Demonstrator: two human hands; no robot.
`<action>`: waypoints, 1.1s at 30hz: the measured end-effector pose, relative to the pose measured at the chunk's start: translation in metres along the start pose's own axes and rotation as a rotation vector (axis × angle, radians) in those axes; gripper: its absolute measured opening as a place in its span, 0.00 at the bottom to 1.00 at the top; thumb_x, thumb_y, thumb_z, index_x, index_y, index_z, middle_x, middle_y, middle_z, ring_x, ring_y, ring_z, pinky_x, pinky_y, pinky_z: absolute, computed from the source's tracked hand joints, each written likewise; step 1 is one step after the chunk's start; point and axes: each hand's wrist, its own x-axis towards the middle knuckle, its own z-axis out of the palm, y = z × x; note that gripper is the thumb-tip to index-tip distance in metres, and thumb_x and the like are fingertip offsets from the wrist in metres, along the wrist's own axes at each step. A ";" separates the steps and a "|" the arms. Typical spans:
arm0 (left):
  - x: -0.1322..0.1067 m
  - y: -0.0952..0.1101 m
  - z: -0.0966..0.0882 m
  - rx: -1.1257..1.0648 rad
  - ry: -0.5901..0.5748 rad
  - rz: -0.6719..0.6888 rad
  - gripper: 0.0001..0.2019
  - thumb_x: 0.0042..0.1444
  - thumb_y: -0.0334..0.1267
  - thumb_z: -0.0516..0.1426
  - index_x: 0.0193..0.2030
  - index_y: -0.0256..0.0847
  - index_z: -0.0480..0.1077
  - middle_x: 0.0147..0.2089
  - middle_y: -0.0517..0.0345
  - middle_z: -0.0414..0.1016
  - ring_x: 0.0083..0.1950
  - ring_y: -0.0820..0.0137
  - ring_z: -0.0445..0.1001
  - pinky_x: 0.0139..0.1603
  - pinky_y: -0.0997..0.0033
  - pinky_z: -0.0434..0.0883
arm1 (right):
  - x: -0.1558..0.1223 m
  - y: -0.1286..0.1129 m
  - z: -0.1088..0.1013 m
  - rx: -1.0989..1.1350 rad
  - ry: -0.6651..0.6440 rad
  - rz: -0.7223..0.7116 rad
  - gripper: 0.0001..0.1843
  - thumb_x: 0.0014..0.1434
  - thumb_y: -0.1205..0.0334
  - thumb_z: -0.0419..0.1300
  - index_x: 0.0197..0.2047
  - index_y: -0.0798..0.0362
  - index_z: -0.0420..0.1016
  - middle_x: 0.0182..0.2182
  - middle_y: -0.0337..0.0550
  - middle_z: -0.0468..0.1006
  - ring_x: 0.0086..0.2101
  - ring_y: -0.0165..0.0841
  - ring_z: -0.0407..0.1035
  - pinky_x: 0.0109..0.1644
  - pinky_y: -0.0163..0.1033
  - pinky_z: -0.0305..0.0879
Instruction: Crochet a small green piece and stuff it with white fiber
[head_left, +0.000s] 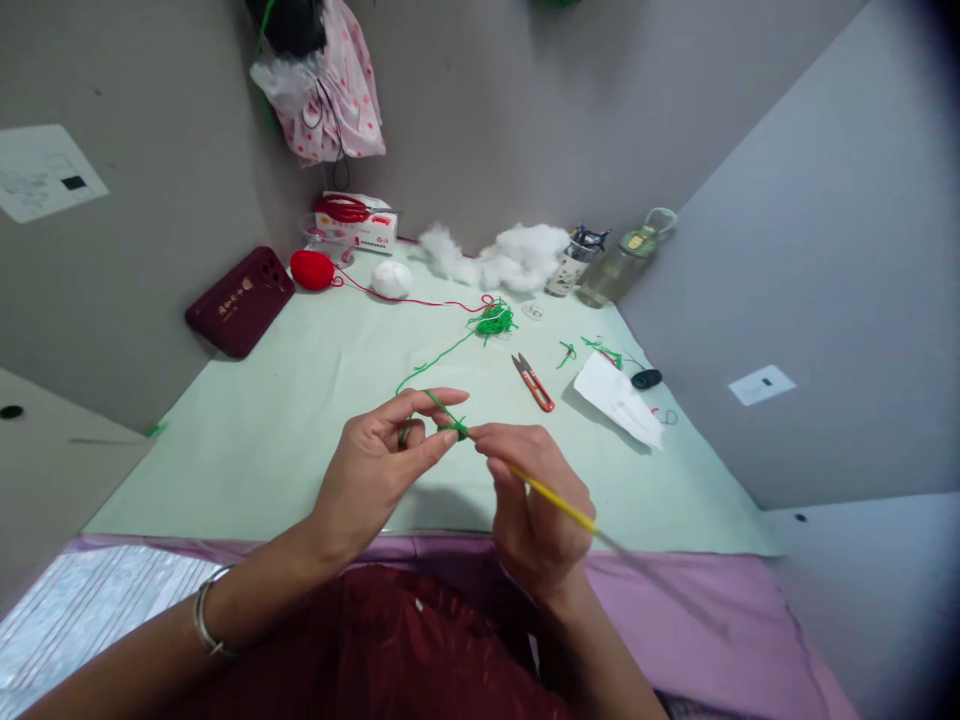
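Grey partition walls on three sides; pale green table [262,440] fills the middle of the frame.

Writing: dark red case [240,300] at left centre carries gold characters, too small to read. White box [360,232] at the back wall has red print, not legible.

Left hand [375,465], centre frame: thumb and forefinger pinched narrow on a small green crochet piece [459,430]. Other fingers are loosely curled, and a green strand runs over the forefinger. Wrist rises from lower left, with a metal bangle [206,620] on it.

Right hand [529,500], just right of centre: closed around a yellow crochet hook [555,503], fingertips at the piece, shaft slanting to lower right. Both hands are raised above the near table edge, fingertips almost meeting.

The strand leads up to a loose green yarn bundle [493,320] above centre. Red snips [534,382] lie just right of it, and white paper [619,400] lies further right. Red ball [312,270], white ball [391,279] and white stuffing [502,255] sit along the back.
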 end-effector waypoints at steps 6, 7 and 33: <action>-0.002 0.002 0.003 -0.272 -0.082 -0.134 0.23 0.56 0.36 0.70 0.60 0.48 0.79 0.35 0.65 0.70 0.24 0.84 0.54 0.24 0.81 0.55 | -0.012 0.011 0.012 -0.249 0.052 -0.192 0.20 0.65 0.75 0.62 0.57 0.49 0.80 0.44 0.49 0.83 0.45 0.38 0.79 0.46 0.41 0.78; 0.000 0.003 0.001 -0.354 -0.125 -0.206 0.24 0.57 0.36 0.70 0.60 0.47 0.78 0.32 0.66 0.68 0.22 0.84 0.51 0.22 0.82 0.53 | -0.012 0.012 0.012 -0.204 0.056 -0.175 0.20 0.65 0.74 0.63 0.57 0.47 0.81 0.44 0.48 0.83 0.45 0.38 0.79 0.46 0.41 0.78; 0.004 0.001 -0.001 -0.389 -0.158 -0.223 0.15 0.56 0.35 0.70 0.51 0.45 0.83 0.34 0.63 0.73 0.22 0.85 0.51 0.21 0.80 0.51 | 0.007 0.007 0.013 0.524 0.143 0.470 0.08 0.69 0.63 0.62 0.42 0.47 0.85 0.36 0.42 0.83 0.32 0.31 0.73 0.35 0.40 0.72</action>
